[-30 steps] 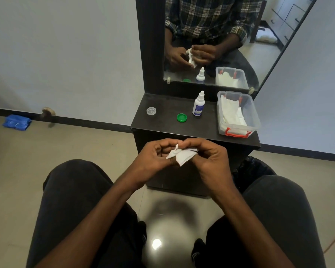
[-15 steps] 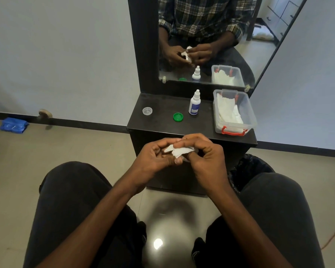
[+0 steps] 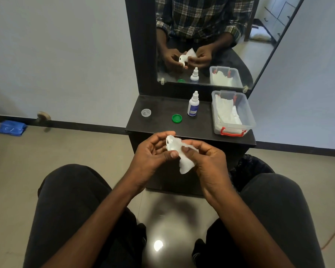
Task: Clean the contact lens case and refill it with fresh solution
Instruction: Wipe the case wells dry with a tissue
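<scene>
Above the lap, hands: left hand (image 3: 152,151) pinched the white plastic lens case (image 3: 170,145); right hand (image 3: 205,157) pinched a soft crumpled tissue (image 3: 185,165) against it.
Case: small, glossy, held over the knees, before the dark shelf (image 3: 162,124).
Shelf: green round cap (image 3: 177,118), clear cap (image 3: 146,112), solution bottle (image 3: 193,105), clear plastic box (image 3: 248,115) of tissues.

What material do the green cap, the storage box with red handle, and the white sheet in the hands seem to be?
Green cap: likely plastic, smooth with a slight sheen and a moulded rim.
Storage box: clear plastic, since the white sheets inside show through its walls.
White sheet: probably tissue paper, matte, limp and crumpled between the left hand and right hand.
</scene>
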